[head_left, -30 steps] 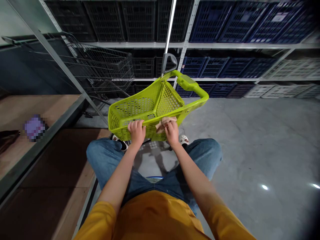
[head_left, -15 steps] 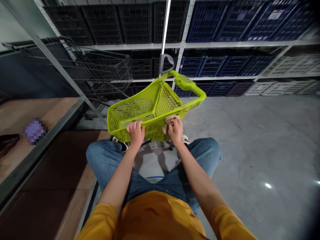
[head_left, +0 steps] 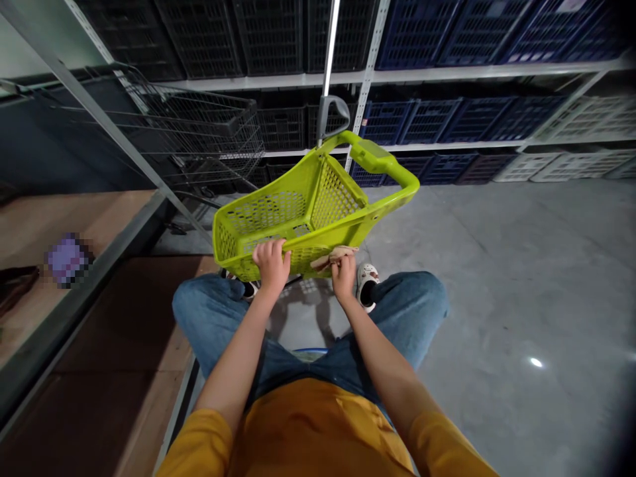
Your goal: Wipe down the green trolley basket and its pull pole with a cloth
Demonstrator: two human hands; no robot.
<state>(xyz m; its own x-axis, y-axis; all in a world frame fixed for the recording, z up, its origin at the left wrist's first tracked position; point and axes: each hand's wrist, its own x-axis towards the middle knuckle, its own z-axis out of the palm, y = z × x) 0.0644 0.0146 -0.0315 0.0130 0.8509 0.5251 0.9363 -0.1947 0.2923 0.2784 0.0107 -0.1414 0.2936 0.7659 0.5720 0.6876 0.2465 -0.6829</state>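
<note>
Below crates (head_left: 271,40) lining the top of the frame, the green cart (head_left: 310,219) at centre is gripped by the left hand (head_left: 272,266), while the cloth (head_left: 334,256) pinched in the right hand (head_left: 344,277) could snag if pushed into the cart's holes.

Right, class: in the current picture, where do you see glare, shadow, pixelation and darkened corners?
Head view: a bright glare spot on the smooth grey floor; shadows below the lime-green plastic shopping cart; pixelation over a purple item at left; darkness in both right corners.
</note>
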